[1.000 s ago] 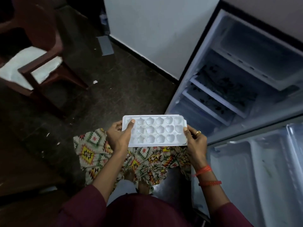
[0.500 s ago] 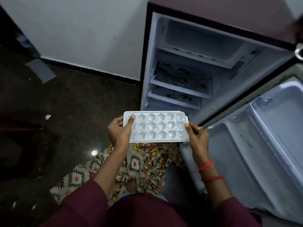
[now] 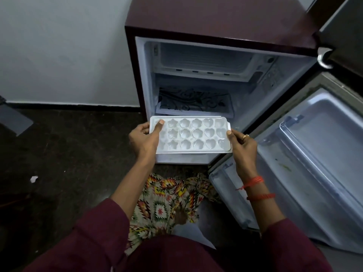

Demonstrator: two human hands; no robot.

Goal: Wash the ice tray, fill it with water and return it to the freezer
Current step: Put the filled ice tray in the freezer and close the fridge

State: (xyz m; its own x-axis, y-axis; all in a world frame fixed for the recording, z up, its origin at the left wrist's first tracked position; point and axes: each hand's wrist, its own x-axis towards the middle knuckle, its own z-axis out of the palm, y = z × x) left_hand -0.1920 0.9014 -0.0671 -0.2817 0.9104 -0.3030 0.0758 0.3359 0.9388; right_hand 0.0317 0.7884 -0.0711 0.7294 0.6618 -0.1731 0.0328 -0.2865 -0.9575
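The ice tray (image 3: 193, 136) sits level just in front of the open fridge (image 3: 216, 16). The left hand (image 3: 144, 141) and right hand (image 3: 243, 148) each grip one short end, thumbs on top. This looks like the last step, the return. Next, the hands must lift the tray, kept flat, into the freezer box (image 3: 204, 59) at the fridge's top.

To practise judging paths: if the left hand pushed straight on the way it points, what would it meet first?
The left hand would likely meet the patterned shelf in the fridge, though depth is unclear.
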